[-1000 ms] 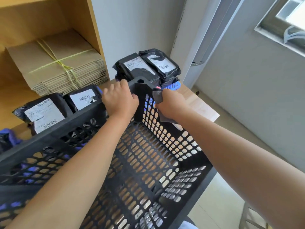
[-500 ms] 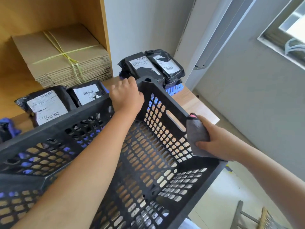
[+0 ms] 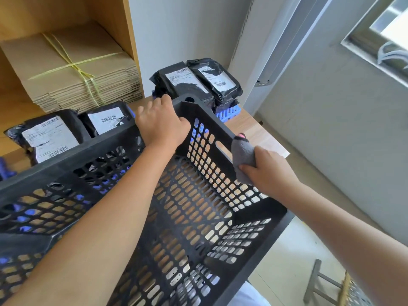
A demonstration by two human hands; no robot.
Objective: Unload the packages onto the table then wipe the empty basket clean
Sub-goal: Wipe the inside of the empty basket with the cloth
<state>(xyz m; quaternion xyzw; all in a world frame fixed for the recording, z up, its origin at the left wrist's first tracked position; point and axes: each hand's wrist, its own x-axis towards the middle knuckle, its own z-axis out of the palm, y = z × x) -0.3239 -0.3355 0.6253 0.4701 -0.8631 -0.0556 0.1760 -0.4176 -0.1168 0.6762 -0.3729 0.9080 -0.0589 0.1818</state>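
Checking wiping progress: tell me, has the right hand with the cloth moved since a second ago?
Yes. The right hand carried the cloth from the basket far corner toward the near end.

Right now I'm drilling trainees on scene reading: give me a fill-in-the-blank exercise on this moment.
The right hand holds a grey ____.
The left hand grips the rim of the black ____.
The basket holds ____ packages.
The cardboard is tied with ____ string.

Missing: cloth; basket; no; yellow

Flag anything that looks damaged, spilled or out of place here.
Nothing stands out. The basket is empty and tilted only because the left hand holds its rim while the right hand wipes with the cloth. The packages lie intact.
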